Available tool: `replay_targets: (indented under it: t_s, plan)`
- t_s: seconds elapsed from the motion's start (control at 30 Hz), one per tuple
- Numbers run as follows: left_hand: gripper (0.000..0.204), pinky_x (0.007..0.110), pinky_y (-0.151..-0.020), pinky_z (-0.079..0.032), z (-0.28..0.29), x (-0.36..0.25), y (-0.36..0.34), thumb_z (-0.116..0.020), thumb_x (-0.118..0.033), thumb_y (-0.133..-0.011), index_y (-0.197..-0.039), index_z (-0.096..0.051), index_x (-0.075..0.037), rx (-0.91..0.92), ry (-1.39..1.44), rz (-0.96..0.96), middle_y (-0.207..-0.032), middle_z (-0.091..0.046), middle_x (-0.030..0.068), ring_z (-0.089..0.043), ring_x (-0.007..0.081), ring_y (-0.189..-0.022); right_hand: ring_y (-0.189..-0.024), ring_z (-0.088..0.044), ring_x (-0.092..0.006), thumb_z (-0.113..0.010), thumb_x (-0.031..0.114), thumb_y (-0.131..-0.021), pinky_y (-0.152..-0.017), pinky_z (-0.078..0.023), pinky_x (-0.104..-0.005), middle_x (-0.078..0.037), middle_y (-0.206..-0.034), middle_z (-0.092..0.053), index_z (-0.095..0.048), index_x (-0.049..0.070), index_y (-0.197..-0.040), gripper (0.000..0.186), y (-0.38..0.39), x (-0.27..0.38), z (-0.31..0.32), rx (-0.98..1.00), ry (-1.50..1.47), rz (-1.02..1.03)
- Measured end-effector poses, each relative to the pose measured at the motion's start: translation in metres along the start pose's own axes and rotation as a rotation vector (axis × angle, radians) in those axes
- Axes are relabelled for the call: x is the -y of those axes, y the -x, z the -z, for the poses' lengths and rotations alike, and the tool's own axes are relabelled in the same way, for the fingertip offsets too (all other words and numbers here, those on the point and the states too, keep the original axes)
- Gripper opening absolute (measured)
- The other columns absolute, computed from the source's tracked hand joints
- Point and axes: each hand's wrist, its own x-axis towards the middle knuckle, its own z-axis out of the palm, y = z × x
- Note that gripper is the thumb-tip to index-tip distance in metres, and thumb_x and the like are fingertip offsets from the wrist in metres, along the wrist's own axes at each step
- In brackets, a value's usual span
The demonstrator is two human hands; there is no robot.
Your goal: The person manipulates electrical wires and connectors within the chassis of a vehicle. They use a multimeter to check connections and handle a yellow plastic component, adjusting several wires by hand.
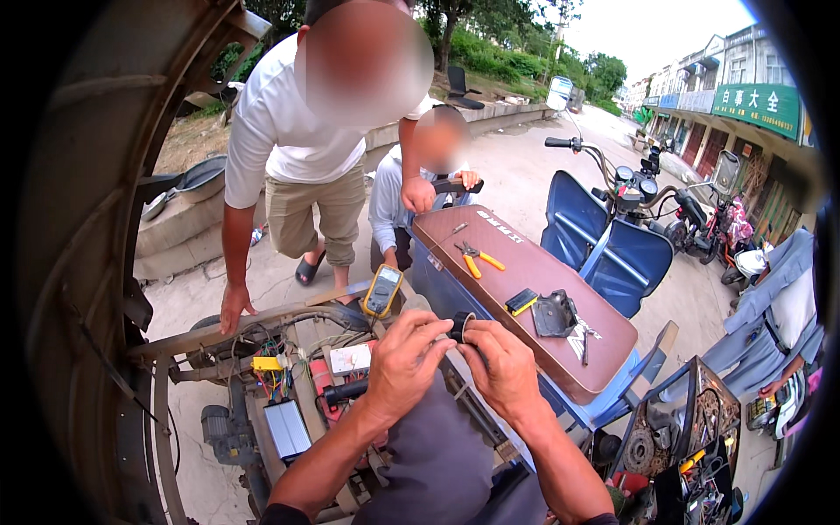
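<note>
My left hand and my right hand meet in the centre, fingers pinched on a small black round part with a pale band, possibly a tape roll; its detail is unclear. Just beyond them a yellow multimeter is held low by a seated person's hand. On the brown seat lie yellow-handled pliers, a yellow-and-black item, a black plastic housing and slim tools. Below left are wires, a silver controller and a yellow connector box in the open frame.
A standing person in white leans over the frame; another sits behind the seat. A raised metal body panel walls the left. Handlebars stand ahead right; people and a bin of tools are at right.
</note>
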Motion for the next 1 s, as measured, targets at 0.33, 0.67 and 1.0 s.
replay_targets:
  t_s: [0.33,0.67,1.0]
  plan:
    - [0.017,0.039,-0.072,-0.051,0.001,-0.009,-0.002,-0.074,0.003,-0.075,-0.087,-0.064,-0.003,-0.017,-0.127,-0.118,-0.089,-0.063,0.0096,-0.063,0.0295,-0.083,-0.088,-0.066,-0.0327,-0.071,0.001,-0.082,-0.076,-0.053,-0.0402,-0.012,-0.101,-0.066,-0.062,0.001,-0.103,0.022,-0.002,0.004,0.004,0.043,0.063,0.109]
    - [0.015,0.040,-0.093,-0.048,0.006,0.003,0.023,-0.061,0.002,-0.084,-0.094,-0.051,-0.002,0.136,0.134,0.086,-0.105,-0.061,0.0143,-0.062,0.0278,-0.102,-0.092,-0.062,-0.0395,-0.066,0.005,-0.090,-0.078,-0.049,-0.0470,-0.018,-0.094,-0.058,-0.056,0.001,-0.101,0.016,0.004,0.001,-0.003,0.192,-0.088,-0.191]
    - [0.035,0.038,-0.098,-0.051,0.005,0.019,0.019,-0.072,0.001,-0.086,-0.104,-0.042,-0.003,0.082,0.215,0.184,-0.120,-0.064,0.0196,-0.063,0.0250,-0.113,-0.088,-0.062,-0.0416,-0.064,0.007,-0.091,-0.075,-0.050,-0.0477,-0.019,-0.095,-0.059,-0.059,0.001,-0.104,0.015,-0.011,0.005,-0.018,0.189,-0.070,-0.175]
